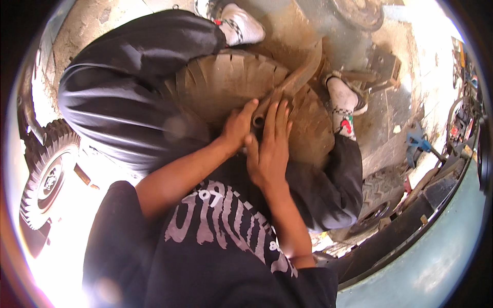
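Left grip (pixel 238 127) and right grip (pixel 271 153) touch curved bar (pixel 304 71).

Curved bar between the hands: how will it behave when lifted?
The curved bar is probably stiff: it looks like thick, rusty metal. Likely heavy for its size, given that thickness. It may twist when raised, since its far part bends away from the round hollow end.

Brown tyre (pixel 226 84); apparently rust-brown metal bar (pixel 304 73); checker-banded white socks (pixel 243 25)
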Available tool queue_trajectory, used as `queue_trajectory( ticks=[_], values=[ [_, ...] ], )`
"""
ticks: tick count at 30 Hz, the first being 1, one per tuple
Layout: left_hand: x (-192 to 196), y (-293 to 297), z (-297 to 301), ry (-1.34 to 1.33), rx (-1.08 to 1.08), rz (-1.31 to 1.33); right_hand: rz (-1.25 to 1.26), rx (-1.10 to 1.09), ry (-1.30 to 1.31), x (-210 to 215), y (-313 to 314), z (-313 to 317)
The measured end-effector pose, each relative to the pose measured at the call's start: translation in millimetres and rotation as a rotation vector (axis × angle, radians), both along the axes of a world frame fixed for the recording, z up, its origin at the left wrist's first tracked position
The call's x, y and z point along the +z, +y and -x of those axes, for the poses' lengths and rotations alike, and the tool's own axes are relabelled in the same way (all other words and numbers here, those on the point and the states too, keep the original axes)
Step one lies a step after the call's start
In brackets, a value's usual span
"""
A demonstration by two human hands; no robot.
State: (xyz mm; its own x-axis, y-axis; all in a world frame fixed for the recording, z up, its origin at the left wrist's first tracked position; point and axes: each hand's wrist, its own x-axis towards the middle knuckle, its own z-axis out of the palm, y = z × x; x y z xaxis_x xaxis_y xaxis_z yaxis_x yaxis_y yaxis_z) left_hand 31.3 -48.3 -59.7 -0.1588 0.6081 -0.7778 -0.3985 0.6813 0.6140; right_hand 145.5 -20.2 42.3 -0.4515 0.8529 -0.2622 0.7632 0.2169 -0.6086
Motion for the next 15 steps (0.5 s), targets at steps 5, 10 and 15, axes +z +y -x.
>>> queue_trajectory(
  ticks=[5,10,15],
  values=[
    [33,18,7,-0.139,0.031,0.139,-0.130,-0.168,-0.112,-41,95,17],
    [36,21,7,-0.020,0.036,0.165,-0.126,-0.093,-0.090,-18,53,19],
    [5,9,7,-0.304,0.146,0.114,0.009,-0.049,-0.076,7,7,10]
  ],
)
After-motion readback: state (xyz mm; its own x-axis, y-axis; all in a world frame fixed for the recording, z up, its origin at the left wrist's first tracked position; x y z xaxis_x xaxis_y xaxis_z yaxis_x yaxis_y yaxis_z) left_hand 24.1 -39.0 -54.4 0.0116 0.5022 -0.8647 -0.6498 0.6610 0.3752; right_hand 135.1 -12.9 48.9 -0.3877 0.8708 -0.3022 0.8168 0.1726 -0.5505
